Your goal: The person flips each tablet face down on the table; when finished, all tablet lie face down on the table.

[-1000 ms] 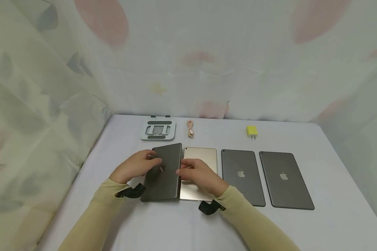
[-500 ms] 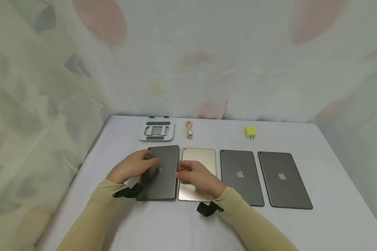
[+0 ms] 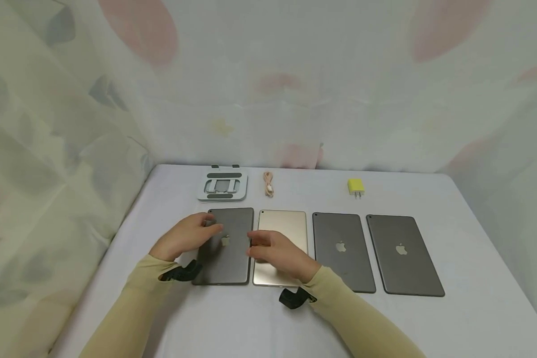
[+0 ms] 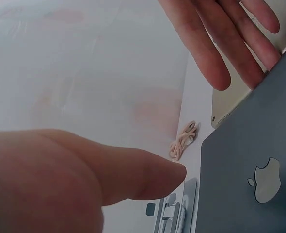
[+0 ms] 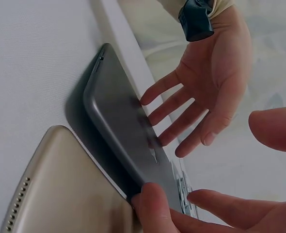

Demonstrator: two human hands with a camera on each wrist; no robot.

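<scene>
A dark grey tablet (image 3: 230,261) lies back up at the left end of a row, its apple logo showing. Over its left side is my left hand (image 3: 183,238), the fingers loosely extended. My right hand (image 3: 284,254) is at its right edge, above the gold tablet (image 3: 291,223), with fingers extended and thumb apart. In the right wrist view a dark shadow runs beneath the grey tablet's near edge (image 5: 114,131), and the right fingertips (image 5: 152,199) touch or nearly touch that edge. Neither hand is curled round anything.
Two more dark grey tablets, one (image 3: 340,268) beside the gold one and another (image 3: 407,271) farther right, lie back up. Along the back are a folding stand (image 3: 223,191), a bundled pink cable (image 3: 268,184) and a yellow charger plug (image 3: 355,186). Patterned curtains surround the white table (image 3: 232,328).
The left grey tablet has come down from a tilt, its right side lowering to lie nearly flat. My right fingers have loosened from its edge; the left hand shifted slightly left.
</scene>
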